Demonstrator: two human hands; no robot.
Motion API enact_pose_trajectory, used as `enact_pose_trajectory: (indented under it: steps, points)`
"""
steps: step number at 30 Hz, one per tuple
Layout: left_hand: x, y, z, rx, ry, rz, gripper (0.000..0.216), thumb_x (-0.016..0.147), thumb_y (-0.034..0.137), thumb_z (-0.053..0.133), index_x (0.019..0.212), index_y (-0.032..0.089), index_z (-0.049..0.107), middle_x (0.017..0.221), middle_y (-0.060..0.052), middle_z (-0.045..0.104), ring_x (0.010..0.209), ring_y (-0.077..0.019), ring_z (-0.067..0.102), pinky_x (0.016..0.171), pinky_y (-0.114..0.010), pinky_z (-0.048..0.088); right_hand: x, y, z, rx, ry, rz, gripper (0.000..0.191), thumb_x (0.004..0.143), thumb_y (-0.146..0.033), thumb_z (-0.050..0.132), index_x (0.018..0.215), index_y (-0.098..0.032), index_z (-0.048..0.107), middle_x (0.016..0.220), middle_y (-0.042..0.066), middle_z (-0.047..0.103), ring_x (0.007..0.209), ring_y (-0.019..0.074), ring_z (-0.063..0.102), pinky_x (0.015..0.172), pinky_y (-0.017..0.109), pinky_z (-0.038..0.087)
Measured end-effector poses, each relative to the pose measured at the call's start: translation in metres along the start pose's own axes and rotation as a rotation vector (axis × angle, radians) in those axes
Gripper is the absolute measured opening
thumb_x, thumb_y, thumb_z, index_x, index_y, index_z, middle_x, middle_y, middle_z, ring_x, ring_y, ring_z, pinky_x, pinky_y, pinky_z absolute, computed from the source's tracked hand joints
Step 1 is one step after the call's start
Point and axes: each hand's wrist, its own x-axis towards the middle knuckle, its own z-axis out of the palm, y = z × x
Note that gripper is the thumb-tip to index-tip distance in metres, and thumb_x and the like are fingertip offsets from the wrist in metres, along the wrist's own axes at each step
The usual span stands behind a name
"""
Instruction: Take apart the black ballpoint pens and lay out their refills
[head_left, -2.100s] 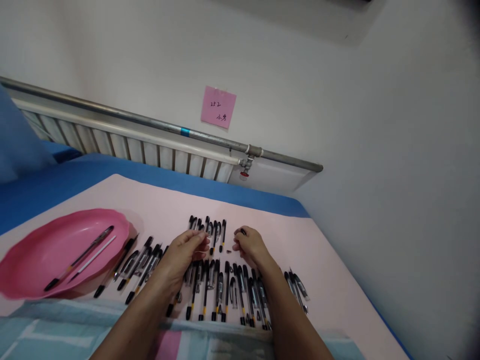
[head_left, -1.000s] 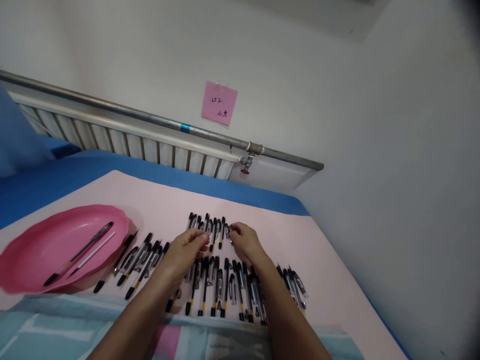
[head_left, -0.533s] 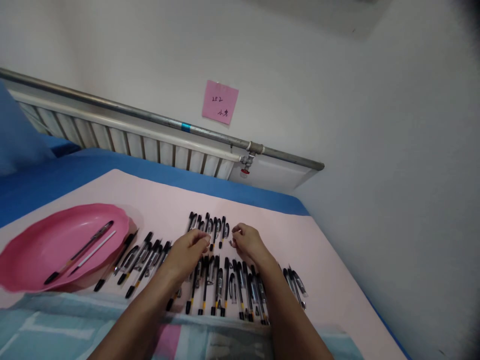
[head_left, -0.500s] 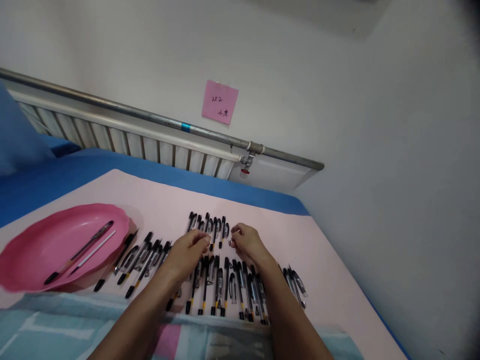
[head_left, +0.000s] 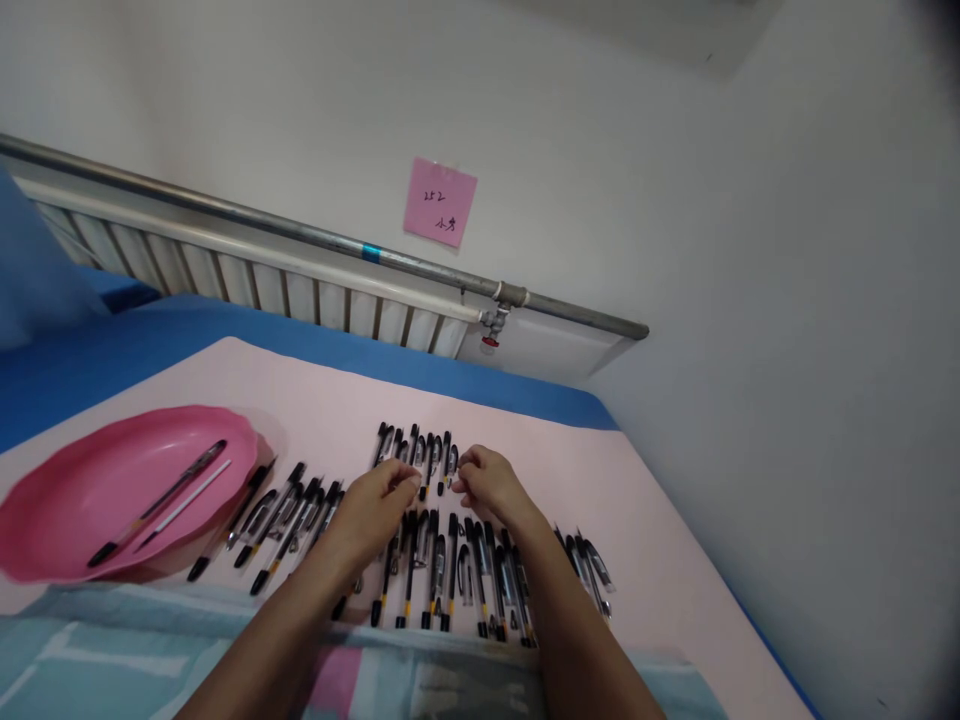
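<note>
My left hand (head_left: 373,512) is curled over the middle of a long row of black pens (head_left: 442,572) on a pink sheet (head_left: 315,420), fingertips pinched together; what they hold is hidden. My right hand (head_left: 487,487) sits just right of it, also pinched, thumb and forefinger touching beside the right end of a short far row of black pen caps (head_left: 417,450). Whatever is in that pinch is too small to make out. The two hands' fingertips are a few centimetres apart.
A pink oval tray (head_left: 67,500) at the left holds a black pen (head_left: 161,503) and a white refill (head_left: 196,493). More pens (head_left: 289,520) lie beside it, and a few others (head_left: 589,565) at the right. Behind are blue bedding (head_left: 150,340), a radiator rail (head_left: 300,240) and a pink note (head_left: 439,203).
My right hand has shifted left toward the far row of caps, where one more cap now lies, and closed into a tighter pinch. My left hand has barely moved.
</note>
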Motion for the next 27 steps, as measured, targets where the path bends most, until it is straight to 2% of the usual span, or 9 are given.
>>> enact_pose_trajectory:
  steps: [11,15,19,22,25,26,27]
  points:
    - [-0.004,0.013,-0.005,0.149,0.027,0.016,0.022,0.077,0.032,0.042,0.079,0.018,0.059,0.075,-0.002,0.063,0.073,-0.0175,0.056,0.067,-0.028,0.04,-0.004,-0.004,-0.001,-0.018,0.022,-0.062,0.014,0.069,-0.008,0.042,0.073,-0.016,0.052,0.045,-0.004,0.051,0.038,0.0084,0.049,0.036,0.016,0.038]
    - [-0.004,0.015,-0.007,0.197,0.059,0.046,0.021,0.078,0.029,0.041,0.081,0.018,0.058,0.077,-0.002,0.063,0.076,-0.0167,0.056,0.068,-0.026,0.039,-0.014,-0.019,-0.011,-0.053,0.095,-0.145,0.013,0.07,-0.011,0.041,0.072,-0.017,0.052,0.052,-0.002,0.051,0.05,0.0116,0.056,0.041,0.017,0.04]
    - [-0.005,0.013,-0.006,0.228,0.094,0.087,0.02,0.079,0.027,0.04,0.082,0.018,0.057,0.074,-0.002,0.063,0.07,-0.0159,0.057,0.065,-0.025,0.038,-0.052,-0.057,-0.019,-0.105,0.114,-0.342,0.01,0.071,-0.018,0.045,0.076,-0.019,0.054,0.069,0.0,0.058,0.068,0.0136,0.059,0.053,0.02,0.045]
    - [-0.006,0.016,-0.005,0.206,0.112,0.162,0.022,0.079,0.024,0.038,0.085,0.017,0.058,0.073,-0.003,0.063,0.07,-0.0157,0.057,0.065,-0.024,0.039,-0.101,-0.071,-0.023,-0.286,0.118,-0.58,0.014,0.077,-0.027,0.042,0.078,-0.02,0.055,0.07,0.0,0.06,0.066,0.0143,0.058,0.057,0.023,0.046]
    - [-0.008,0.023,-0.006,0.173,0.154,0.179,0.024,0.08,0.024,0.037,0.086,0.017,0.059,0.07,-0.004,0.063,0.066,-0.0154,0.057,0.062,-0.024,0.039,-0.144,-0.041,-0.033,-0.461,0.09,-0.659,0.021,0.081,-0.036,0.04,0.079,-0.024,0.057,0.073,0.002,0.062,0.065,0.0153,0.06,0.059,0.024,0.048]
    - [-0.009,0.027,-0.007,0.168,0.173,0.185,0.025,0.08,0.025,0.037,0.087,0.017,0.059,0.068,-0.004,0.063,0.065,-0.0154,0.057,0.06,-0.024,0.039,-0.154,-0.022,-0.038,-0.514,0.118,-0.644,0.021,0.081,-0.038,0.041,0.083,-0.026,0.058,0.076,0.002,0.064,0.067,0.0164,0.061,0.057,0.024,0.049]
    - [-0.012,0.031,-0.007,0.161,0.196,0.202,0.025,0.081,0.025,0.036,0.087,0.017,0.06,0.068,-0.004,0.063,0.064,-0.0152,0.056,0.06,-0.024,0.039,-0.161,-0.001,-0.042,-0.556,0.215,-0.625,0.021,0.081,-0.041,0.041,0.084,-0.028,0.058,0.076,0.003,0.064,0.069,0.0176,0.062,0.056,0.025,0.05]
